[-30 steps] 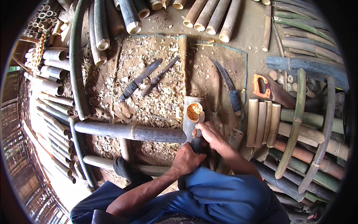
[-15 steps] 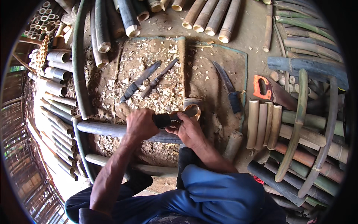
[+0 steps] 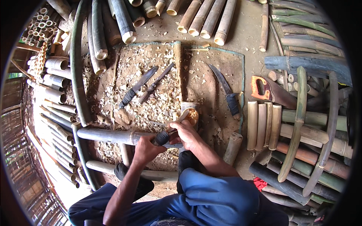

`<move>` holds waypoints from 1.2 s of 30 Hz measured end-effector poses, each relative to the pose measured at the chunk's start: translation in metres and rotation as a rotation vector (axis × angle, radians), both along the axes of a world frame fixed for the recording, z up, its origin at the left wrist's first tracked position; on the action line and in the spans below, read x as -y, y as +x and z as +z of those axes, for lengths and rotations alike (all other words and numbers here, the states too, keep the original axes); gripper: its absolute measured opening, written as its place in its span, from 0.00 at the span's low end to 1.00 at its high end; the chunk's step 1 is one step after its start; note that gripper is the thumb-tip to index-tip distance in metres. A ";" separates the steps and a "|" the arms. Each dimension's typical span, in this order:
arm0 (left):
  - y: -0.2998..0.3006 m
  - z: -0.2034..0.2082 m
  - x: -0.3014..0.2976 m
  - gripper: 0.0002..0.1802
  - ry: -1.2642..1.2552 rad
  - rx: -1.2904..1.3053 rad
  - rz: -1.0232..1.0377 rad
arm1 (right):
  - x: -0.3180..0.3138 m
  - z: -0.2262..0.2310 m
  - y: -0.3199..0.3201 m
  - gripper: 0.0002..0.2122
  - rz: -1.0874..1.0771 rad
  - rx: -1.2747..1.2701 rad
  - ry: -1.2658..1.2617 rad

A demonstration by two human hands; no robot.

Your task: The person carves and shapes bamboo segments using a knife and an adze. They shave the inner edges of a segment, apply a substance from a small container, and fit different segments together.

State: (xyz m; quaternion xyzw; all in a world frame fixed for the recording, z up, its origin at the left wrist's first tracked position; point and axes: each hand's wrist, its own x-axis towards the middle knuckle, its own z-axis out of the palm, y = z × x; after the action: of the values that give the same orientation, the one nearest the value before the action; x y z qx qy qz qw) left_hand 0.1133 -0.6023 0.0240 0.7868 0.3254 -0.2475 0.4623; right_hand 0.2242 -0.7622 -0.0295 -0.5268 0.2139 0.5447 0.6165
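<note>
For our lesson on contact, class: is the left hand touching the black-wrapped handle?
Touching: the head view shows the left hand closed around the black-wrapped handle.

Daylight from my left bleaches the ground (image 3: 59, 193) white beside the slatted wall (image 3: 17, 158), while dark bamboo poles (image 3: 271, 179) at lower right sit in shade. Fisheye distortion bows the wall near the black border; my left hand (image 3: 145, 150) and right hand (image 3: 186, 136) appear fairly sharp.

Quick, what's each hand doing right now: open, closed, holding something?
Left hand: closed around the grip of a black-handled tool.
Right hand: closed on the same tool, nearer its front end.
</note>
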 end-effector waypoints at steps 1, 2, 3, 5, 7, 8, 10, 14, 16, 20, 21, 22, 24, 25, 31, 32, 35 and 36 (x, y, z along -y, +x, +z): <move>-0.002 -0.006 -0.002 0.28 -0.017 0.031 0.007 | 0.002 0.001 0.001 0.10 -0.043 -0.006 0.015; 0.008 -0.001 -0.007 0.26 0.062 -0.028 -0.071 | 0.002 0.007 0.003 0.10 -0.075 -0.014 0.035; 0.030 0.013 -0.018 0.23 0.144 -0.092 -0.145 | -0.002 0.009 0.004 0.10 -0.151 -0.036 0.108; 0.078 0.034 -0.035 0.18 0.288 -0.137 -0.358 | -0.004 0.010 0.009 0.11 -0.314 -0.169 0.229; 0.122 0.052 -0.025 0.10 0.464 -0.053 -0.598 | 0.013 -0.015 0.006 0.11 -0.501 -0.228 0.497; 0.135 0.063 -0.016 0.08 0.583 0.009 -0.698 | 0.014 -0.016 0.003 0.11 -0.582 -0.261 0.655; 0.149 0.066 0.006 0.07 0.789 0.209 -0.905 | 0.017 -0.007 0.005 0.09 -0.707 -0.364 0.616; 0.149 0.063 0.029 0.07 0.836 0.314 -1.079 | 0.020 -0.019 0.002 0.08 -0.807 -0.450 0.615; 0.112 0.033 0.007 0.04 0.737 0.495 -0.842 | 0.021 -0.047 -0.008 0.09 -0.731 -0.398 0.716; 0.032 0.005 -0.020 0.09 0.351 0.159 -0.267 | -0.002 0.000 -0.004 0.10 -0.198 -0.065 0.110; 0.031 0.005 -0.024 0.09 0.305 0.136 -0.247 | -0.003 0.003 -0.003 0.10 -0.226 -0.077 0.132; 0.039 0.012 -0.023 0.09 0.261 0.114 -0.226 | -0.004 0.004 -0.001 0.10 -0.252 -0.086 0.154; 0.081 0.025 -0.033 0.17 0.427 -0.020 -0.482 | -0.004 0.004 -0.001 0.11 -0.425 -0.177 0.246; 0.105 0.038 -0.031 0.13 0.524 -0.021 -0.591 | -0.002 0.002 0.000 0.10 -0.515 -0.238 0.383; 0.150 0.059 0.033 0.03 0.905 0.219 -1.085 | 0.013 -0.014 0.004 0.10 -0.788 -0.432 0.614; 0.144 0.052 0.031 0.03 0.896 0.308 -1.055 | 0.016 -0.018 0.002 0.10 -0.793 -0.437 0.605; 0.092 0.015 -0.003 0.12 0.593 0.161 -0.687 | 0.010 -0.031 -0.009 0.11 -0.584 -0.250 0.409; 0.070 0.016 -0.009 0.13 0.488 0.131 -0.525 | 0.002 -0.018 -0.011 0.11 -0.509 -0.184 0.218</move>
State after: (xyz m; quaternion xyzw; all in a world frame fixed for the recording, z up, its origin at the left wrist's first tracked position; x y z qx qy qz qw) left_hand 0.1833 -0.5936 0.0402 0.9449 0.1314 -0.2220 0.2014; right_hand 0.2128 -0.7645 -0.0477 -0.3350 0.3344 0.4379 0.7643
